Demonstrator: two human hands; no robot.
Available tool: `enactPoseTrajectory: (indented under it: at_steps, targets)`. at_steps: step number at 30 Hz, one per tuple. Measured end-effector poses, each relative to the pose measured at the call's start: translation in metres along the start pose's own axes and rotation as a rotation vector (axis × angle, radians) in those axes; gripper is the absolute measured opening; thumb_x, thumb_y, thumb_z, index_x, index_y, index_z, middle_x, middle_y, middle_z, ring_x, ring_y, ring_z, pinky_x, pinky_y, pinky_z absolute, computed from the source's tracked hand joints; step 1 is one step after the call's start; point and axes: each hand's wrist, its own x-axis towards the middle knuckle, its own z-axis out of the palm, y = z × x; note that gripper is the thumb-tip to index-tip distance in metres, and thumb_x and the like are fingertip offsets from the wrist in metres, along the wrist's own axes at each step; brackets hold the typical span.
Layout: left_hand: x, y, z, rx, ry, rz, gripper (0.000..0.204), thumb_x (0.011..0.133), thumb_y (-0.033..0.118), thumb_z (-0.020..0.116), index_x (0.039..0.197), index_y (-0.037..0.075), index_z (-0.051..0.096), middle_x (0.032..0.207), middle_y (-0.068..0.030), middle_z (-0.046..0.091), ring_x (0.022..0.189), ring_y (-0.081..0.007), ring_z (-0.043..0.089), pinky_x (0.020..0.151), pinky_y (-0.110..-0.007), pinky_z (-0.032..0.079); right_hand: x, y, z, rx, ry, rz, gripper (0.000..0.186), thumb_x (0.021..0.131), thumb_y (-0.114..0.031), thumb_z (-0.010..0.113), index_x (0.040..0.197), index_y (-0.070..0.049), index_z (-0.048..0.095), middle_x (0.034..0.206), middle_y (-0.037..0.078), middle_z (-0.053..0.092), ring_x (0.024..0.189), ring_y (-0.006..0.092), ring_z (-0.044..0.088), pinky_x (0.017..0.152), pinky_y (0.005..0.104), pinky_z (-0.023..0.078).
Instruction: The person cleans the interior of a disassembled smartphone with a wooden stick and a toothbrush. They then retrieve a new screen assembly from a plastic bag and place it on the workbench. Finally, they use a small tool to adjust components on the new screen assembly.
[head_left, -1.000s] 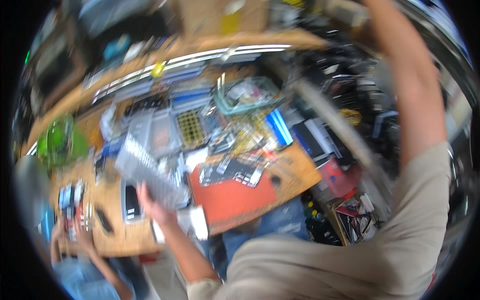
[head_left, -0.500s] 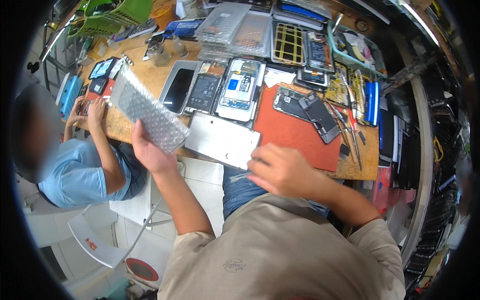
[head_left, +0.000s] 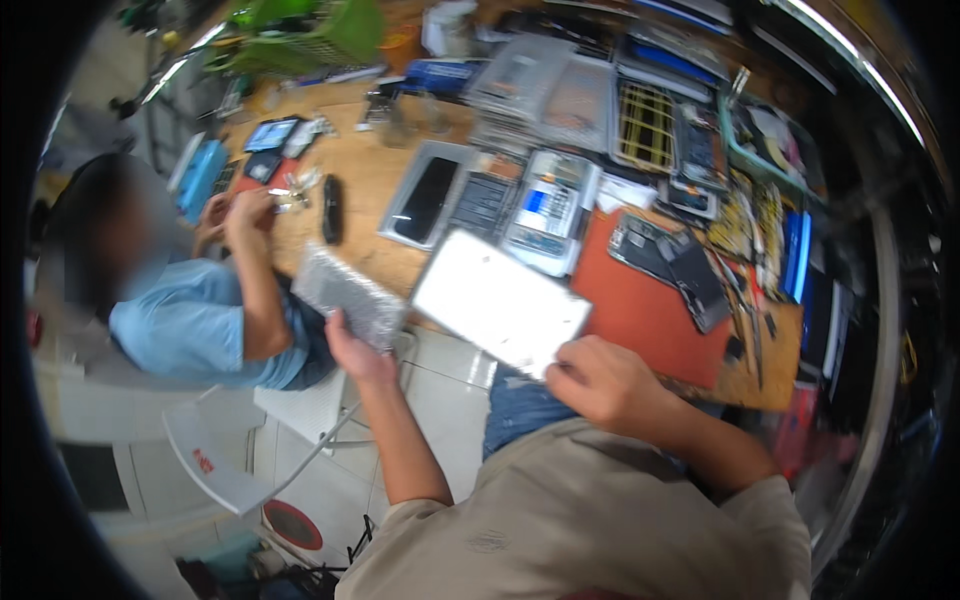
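Observation:
My left hand grips a silvery bubble-wrap sleeve, held low by the front edge of the bench. My right hand has closed fingers on the lower corner of a white rectangular panel with a dark rim, tilted in front of the bench. Right of that panel lies an orange-red mat, bearing opened phones and dark phone parts. Behind the panel are an opened white phone and a clear tray holding a black screen.
A co-worker in light blue sits at left, hands on small parts at the wooden bench. Stacked plastic cases, green baskets and a teal bin crowd the back. A metal-framed chair is lower left.
The bubble wrap in my left hand has come down and tilted flatter. My right hand, earlier raised, has taken the white panel's corner, and the panel looks lifted. The view has shifted.

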Motion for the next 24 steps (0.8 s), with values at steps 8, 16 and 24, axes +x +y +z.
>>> enactPoseTrajectory:
  at_steps: [8,16,24]
  targets:
    - [-0.003,-0.009,0.005,-0.078,-0.191,0.006,0.039,0.114,0.016,0.049,0.149,0.001,0.057,0.14,-0.0125,0.069,0.127,-0.026,0.069,0.112,-0.043,0.055,0.039,0.075,0.0,-0.102,0.151,0.195,0.021,0.087,0.006,0.071,0.108,0.001,0.073,0.107,0.016,0.067,0.094,0.0366,0.07,0.08,0.0451,0.058]
    - [-0.026,0.001,0.02,0.021,-0.172,0.061,0.038,0.113,0.016,0.058,0.149,0.002,0.06,0.142,-0.0095,0.068,0.129,-0.0203,0.066,0.111,-0.038,0.052,0.032,0.067,-0.012,-0.052,0.235,0.233,0.037,0.092,0.005,0.075,0.128,0.004,0.07,0.12,0.021,0.068,0.106,0.0411,0.07,0.088,0.046,0.058]
    - [-0.161,-0.042,0.083,0.184,-0.712,-0.227,0.059,0.109,0.003,0.067,0.16,0.001,0.039,0.152,-0.0155,0.059,0.138,-0.023,0.06,0.118,-0.04,0.049,-0.07,0.007,-0.002,0.883,0.114,0.706,0.032,0.105,-0.006,0.072,0.134,0.004,0.064,0.115,0.015,0.076,0.093,0.0214,0.075,0.083,0.0348,0.06]
